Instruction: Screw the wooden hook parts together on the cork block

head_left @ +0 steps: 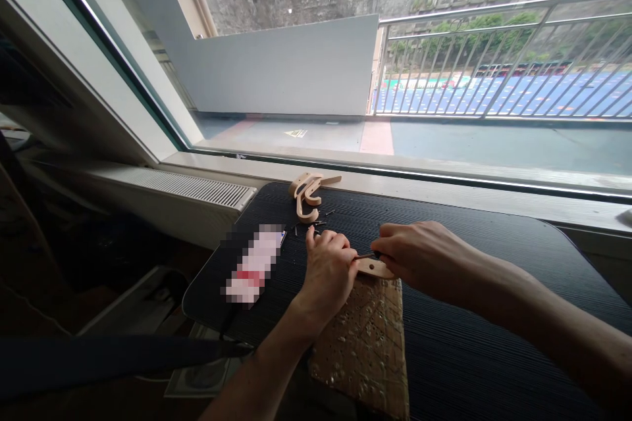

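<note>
My left hand (pixel 326 266) is closed in a loose fist at the top edge of a perforated wooden board (pixel 363 342) on the black table (pixel 494 355). Its fingers press on a small pale wooden piece (pixel 374 268). My right hand (pixel 424 256) is closed around a thin dark tool whose tip (pixel 363 255) points left at that wooden piece; most of the tool is hidden in the fingers. The two hands nearly touch over the piece.
Two curved wooden hook-shaped parts (pixel 309 194) and several small dark screws (pixel 316 225) lie at the table's far edge near the window sill (pixel 444 187). A blurred-out flat packet (pixel 257 263) lies left of my hands. A radiator grille (pixel 192 187) runs at left.
</note>
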`<action>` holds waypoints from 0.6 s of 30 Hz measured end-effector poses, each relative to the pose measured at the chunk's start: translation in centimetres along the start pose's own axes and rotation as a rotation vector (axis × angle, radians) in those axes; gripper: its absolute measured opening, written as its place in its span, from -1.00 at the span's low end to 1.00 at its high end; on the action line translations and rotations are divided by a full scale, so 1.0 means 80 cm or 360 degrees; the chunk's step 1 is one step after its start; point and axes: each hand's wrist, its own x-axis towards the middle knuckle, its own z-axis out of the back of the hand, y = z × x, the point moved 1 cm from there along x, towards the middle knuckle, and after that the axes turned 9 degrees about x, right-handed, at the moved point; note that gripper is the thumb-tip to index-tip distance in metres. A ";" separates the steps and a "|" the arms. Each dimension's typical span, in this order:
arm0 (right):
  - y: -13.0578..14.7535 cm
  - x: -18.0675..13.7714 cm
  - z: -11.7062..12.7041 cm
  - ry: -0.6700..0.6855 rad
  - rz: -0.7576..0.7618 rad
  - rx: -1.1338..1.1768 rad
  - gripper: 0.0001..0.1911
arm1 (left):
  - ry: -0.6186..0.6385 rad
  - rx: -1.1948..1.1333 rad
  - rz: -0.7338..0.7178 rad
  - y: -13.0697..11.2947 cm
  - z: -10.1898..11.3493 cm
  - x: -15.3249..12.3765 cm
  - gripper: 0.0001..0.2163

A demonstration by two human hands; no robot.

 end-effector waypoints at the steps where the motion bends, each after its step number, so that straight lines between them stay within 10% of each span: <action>1: 0.001 0.001 0.000 0.0008 0.0004 -0.0015 -0.80 | -0.0002 0.0003 -0.0003 0.000 0.000 0.000 -0.91; 18: 0.034 0.026 0.027 0.0117 0.0216 -0.0276 -0.85 | 0.0018 0.0064 -0.0052 0.005 0.000 0.005 -0.95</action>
